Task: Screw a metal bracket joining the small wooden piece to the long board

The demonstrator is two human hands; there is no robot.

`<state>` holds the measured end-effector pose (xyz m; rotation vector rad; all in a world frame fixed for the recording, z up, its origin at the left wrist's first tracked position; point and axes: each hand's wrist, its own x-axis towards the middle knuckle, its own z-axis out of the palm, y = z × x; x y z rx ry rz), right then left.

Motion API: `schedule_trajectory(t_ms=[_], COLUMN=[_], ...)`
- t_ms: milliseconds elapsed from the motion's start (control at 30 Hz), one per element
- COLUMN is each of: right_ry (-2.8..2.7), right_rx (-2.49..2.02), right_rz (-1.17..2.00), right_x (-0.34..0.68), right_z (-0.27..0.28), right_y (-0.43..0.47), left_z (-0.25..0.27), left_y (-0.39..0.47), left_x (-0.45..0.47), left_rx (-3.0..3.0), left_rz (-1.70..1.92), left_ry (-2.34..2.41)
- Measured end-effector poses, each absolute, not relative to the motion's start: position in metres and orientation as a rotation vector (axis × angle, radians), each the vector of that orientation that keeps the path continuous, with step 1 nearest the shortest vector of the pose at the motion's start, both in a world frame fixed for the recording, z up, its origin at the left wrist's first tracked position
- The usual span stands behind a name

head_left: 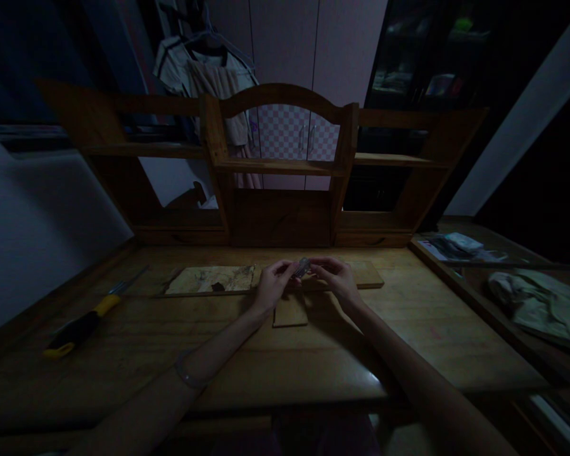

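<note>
A small, dark grey, shiny piece (pixel 303 266) is pinched between my two hands; the dim light hides what kind it is. My left hand (pixel 276 282) grips its left side with thumb and fingers closed. From the other side, my right hand (pixel 335 276) has its fingertips closed on it. Under the hands a long flat wooden board (pixel 368 275) lies across the desk, its left part pale and patchy with a dark spot. A small square wooden piece (pixel 291 314) lies in front of the board, between my forearms.
A yellow-and-black-handled screwdriver (pixel 83 326) lies on the desk (pixel 266 367) at left. Along the back stands a wooden shelf unit (pixel 280 218). Beyond the right edge are a pale cloth (pixel 541 304) and a plastic packet (pixel 463 242). Clothes (pixel 209 76) hang behind.
</note>
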<state>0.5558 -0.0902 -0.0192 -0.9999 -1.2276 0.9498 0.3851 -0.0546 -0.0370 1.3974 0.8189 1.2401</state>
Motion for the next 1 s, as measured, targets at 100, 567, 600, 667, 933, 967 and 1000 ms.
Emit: schedule_trajectory(t_ms=[100,567,600,667,933,967,1000], right_ry=[-1.232,-1.282,-1.286,-1.293,-1.351,-1.358,-1.363], right_rx=[-0.984,-0.944,-0.945,-0.949,-1.011,-1.026,-1.039], right_rz=[0.959,1.068,1.071,1.070,0.926,0.903,0.884], right_x=[0.5570,0.5525,0.5521,0.5517,0.5535,0.5538,0.5541], right_z=[-0.0215,-0.0194,-0.0193,-0.0196,-0.0235,-0.0237,-0.0239], right_y=[-0.0892,-0.0949,-0.0953,-0.0954,-0.0891,-0.0887,-0.0884], left_z=[-0.0377,-0.0391,-0.0389,-0.0386,-0.0350,-0.0349,-0.0351], left_y=[-0.0540,-0.0493,-0.0495,-0.0500,-0.0523,-0.0525,-0.0528], left_x=[0.3858,0.3823,0.3821,0.3821,0.3832,0.3834,0.3837], left_rx=[1.294,1.251,1.264,1.278,1.250,1.247,1.245], left_rz=[1.198,1.259,1.261,1.273,1.361,1.363,1.360], left_ry=[0.780,0.814,0.819,0.818,0.801,0.793,0.780])
